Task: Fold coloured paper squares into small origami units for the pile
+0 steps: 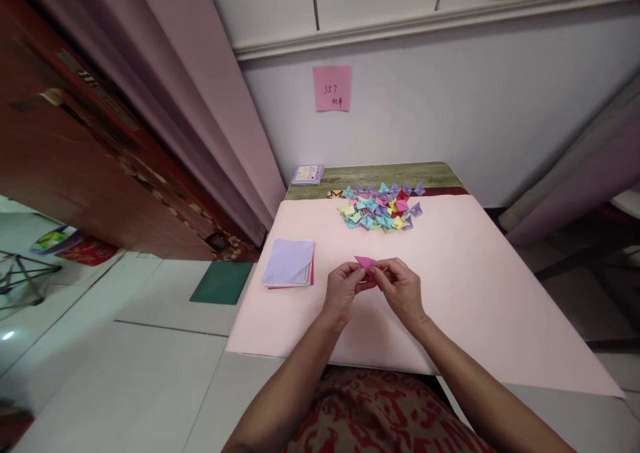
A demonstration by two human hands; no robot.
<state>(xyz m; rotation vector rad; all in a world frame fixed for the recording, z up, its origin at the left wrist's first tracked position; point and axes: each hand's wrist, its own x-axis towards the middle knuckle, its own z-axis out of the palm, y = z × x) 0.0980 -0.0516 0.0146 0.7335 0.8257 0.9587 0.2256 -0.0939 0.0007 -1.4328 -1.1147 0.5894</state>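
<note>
A small folded piece of magenta origami paper is held just above the table between both my hands. My left hand pinches its left side with thumb and fingers. On the other side, my right hand is closed on the paper, its thumb pressing near the middle. The fingers hide much of the fold. To the left lies a stack of square origami paper with a lilac sheet on top. Beyond my hands sits a pile of folded paper pieces in blue, purple, yellow, green and pink.
A pale pink cover lies over the table, whose green far end shows. A small pack rests at the back left corner. A pink note hangs on the wall. Left of the table stand a curtain and a red-brown door.
</note>
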